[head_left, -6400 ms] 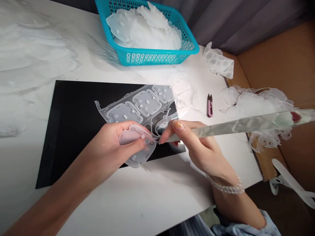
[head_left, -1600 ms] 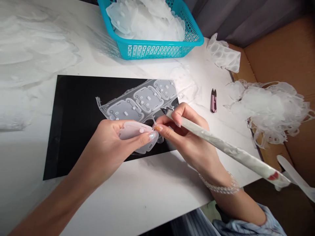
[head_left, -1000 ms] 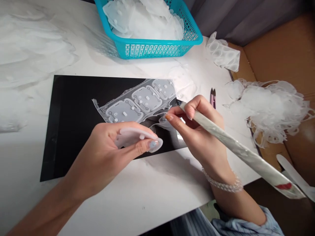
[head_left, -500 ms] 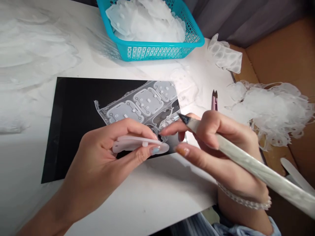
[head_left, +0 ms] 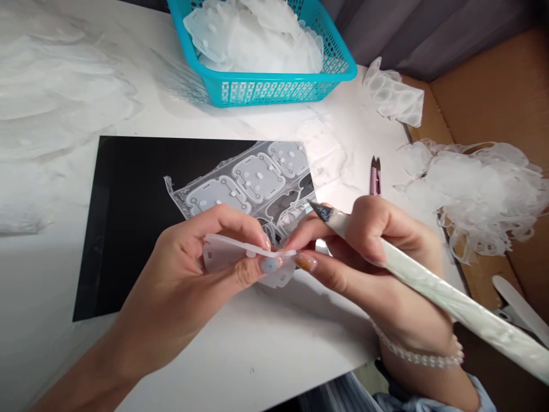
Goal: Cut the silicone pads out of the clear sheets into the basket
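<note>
My left hand is closed, pinching a thin translucent white soft-plastic piece between thumb and fingers. My right hand pinches the right end of the same piece with thumb and forefinger. Lodged in that hand is also a long pearly white tool with a dark pointed tip, aimed up and left. Part of the piece hangs below my left thumb. Behind the hands, a clear moulded sheet with several rounded panels and cut-out gaps lies on a black mat. My fingers hide its near part.
A turquoise basket full of translucent pieces stands at the back. Pink-handled snips lie beyond my right hand. Clear scrap heaps over a cardboard box at right. More translucent sheets pile up at left.
My right thumb and forefinger have moved left and closed on the end of the plastic piece. The piece has tilted, and a lower part now shows beneath my left thumb.
</note>
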Tool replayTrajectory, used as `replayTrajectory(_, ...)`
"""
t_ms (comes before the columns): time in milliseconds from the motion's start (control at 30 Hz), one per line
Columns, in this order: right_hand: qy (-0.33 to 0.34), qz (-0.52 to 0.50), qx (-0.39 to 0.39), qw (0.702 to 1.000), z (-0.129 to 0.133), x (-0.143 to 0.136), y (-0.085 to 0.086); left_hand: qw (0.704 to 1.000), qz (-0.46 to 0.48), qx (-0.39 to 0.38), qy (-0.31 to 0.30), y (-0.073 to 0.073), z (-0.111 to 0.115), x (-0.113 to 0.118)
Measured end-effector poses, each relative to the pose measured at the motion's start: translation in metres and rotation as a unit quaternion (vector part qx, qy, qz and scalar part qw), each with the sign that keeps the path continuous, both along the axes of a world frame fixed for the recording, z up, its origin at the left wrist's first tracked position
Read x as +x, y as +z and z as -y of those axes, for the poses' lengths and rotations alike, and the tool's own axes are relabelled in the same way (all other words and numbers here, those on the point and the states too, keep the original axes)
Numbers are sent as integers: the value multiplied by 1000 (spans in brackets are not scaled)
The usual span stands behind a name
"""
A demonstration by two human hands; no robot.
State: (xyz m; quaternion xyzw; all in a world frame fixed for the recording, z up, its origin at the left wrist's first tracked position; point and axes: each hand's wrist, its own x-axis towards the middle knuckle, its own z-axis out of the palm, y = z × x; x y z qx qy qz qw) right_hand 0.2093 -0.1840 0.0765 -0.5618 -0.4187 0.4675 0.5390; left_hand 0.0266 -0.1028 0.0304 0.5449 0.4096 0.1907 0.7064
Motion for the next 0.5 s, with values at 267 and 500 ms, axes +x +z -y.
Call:
replayTrajectory(267, 0, -17, -10, 1000, -1, -1, 1, 997, 59, -29, -29, 1, -3, 3)
replayTrajectory(500, -23, -6, -10, 1000, 0, -3, -1, 991, 95, -93, -3, 5, 0, 9)
